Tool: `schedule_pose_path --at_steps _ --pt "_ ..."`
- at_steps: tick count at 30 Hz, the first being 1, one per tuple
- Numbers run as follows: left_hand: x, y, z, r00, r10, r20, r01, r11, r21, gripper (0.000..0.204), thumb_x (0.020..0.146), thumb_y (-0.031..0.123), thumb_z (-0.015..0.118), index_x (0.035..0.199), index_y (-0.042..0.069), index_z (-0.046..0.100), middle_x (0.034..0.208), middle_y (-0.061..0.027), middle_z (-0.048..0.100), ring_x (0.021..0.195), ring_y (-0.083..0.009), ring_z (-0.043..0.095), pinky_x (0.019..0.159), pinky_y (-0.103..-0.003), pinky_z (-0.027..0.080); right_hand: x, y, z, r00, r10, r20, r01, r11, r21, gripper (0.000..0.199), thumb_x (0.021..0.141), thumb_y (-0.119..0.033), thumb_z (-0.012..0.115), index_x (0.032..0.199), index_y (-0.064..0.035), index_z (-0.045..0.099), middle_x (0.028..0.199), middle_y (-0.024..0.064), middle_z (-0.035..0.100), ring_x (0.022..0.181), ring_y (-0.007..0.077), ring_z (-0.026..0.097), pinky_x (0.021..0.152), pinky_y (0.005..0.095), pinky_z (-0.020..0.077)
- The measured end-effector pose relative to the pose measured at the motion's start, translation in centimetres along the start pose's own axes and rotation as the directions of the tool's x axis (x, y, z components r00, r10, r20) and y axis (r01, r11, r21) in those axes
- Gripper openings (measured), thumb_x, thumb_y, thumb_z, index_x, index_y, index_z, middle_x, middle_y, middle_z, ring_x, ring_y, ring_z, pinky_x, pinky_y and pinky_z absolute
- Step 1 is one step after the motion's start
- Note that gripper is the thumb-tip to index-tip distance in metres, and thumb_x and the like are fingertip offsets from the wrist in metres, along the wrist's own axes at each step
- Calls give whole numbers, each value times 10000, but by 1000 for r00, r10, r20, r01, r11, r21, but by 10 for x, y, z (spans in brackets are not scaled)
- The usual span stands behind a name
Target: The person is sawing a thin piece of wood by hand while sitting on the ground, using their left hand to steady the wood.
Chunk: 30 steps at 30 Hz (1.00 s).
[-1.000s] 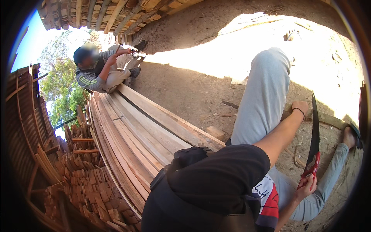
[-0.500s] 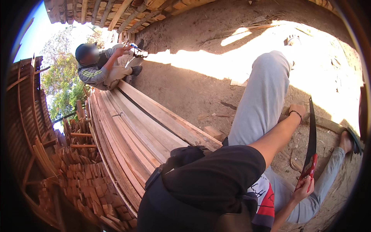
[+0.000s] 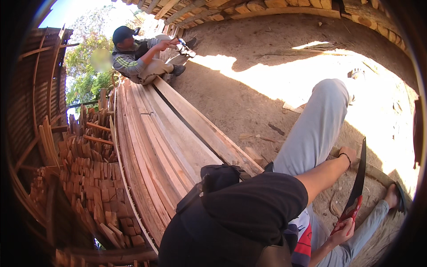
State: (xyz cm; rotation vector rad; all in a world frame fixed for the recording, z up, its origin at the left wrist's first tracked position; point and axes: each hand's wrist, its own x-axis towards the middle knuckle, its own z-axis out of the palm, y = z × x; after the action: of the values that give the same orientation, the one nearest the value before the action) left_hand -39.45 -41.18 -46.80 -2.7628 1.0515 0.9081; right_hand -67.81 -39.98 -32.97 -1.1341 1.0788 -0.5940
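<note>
In my right hand (image 3: 343, 231), at the lower right, is a hand saw (image 3: 357, 184), its red handle gripped and its dark blade pointing away from me. The blade's far end lies just right of my left hand (image 3: 348, 154), which wears a dark wristband. That hand is closed on a wooden board (image 3: 381, 175) low over the ground, its fingertips mostly hidden. The blade passes across the board; whether the teeth touch it I cannot tell. My bent left leg (image 3: 313, 127) in grey trousers stands beside the left arm.
Long sawn planks (image 3: 167, 142) lie stacked to my left. A person (image 3: 144, 55) sits at their far end, holding a small object. Piles of short wood pieces (image 3: 100, 182) fill the lower left, beside a corrugated metal wall (image 3: 38, 93). Stacked timber (image 3: 249, 9) lines the far side.
The view has swung, shifting the seated person up and right, and my hands lower in the picture. The saw leans slightly more to the right. Both hands keep their holds.
</note>
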Motion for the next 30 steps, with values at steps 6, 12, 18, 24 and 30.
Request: schedule_pose_path --at_steps 6,12,18,24,30 --pt "18 16 -9 1000 11 2 -11 1000 -16 216 946 193 573 1038 116 754 1073 -63 749 980 -229 725 770 -401 552 50 4 38 997 -80 -11 78 991 -113 291 1019 -221 565 757 -105 510 559 -69 374 436 7 310 395 189 214" --pt "3 13 -23 1000 10 5 -9 998 -63 217 943 168 568 1048 128 754 1059 -71 752 1008 -242 720 817 -385 551 -4 -15 -6 999 22 -28 -25 992 -122 263 1007 -195 560 769 -91 522 566 -73 387 440 -5 311 387 178 221" --pt "4 16 -30 1000 -19 24 21 997 -69 206 927 149 593 1058 117 749 1107 -85 739 1038 -253 711 816 -392 550 20 -6 37 992 -112 -50 103 983 -150 296 1007 -186 550 736 -75 505 567 -68 395 451 6 332 405 190 235" --pt "-1 16 -37 998 10 64 -3 995 -104 188 910 179 633 1045 128 752 1107 -74 739 1046 -244 704 818 -399 545 -5 -10 21 996 -64 -58 51 978 -200 324 1005 -182 540 703 -84 476 558 -62 394 440 12 335 402 200 226" --pt "1 16 -33 998 6 58 -3 999 -48 194 924 163 614 1056 142 755 1094 -50 742 1044 -247 704 828 -408 543 4 -12 13 994 -65 -92 50 985 -164 319 999 -176 553 700 -87 485 553 -64 390 424 12 319 396 192 222"
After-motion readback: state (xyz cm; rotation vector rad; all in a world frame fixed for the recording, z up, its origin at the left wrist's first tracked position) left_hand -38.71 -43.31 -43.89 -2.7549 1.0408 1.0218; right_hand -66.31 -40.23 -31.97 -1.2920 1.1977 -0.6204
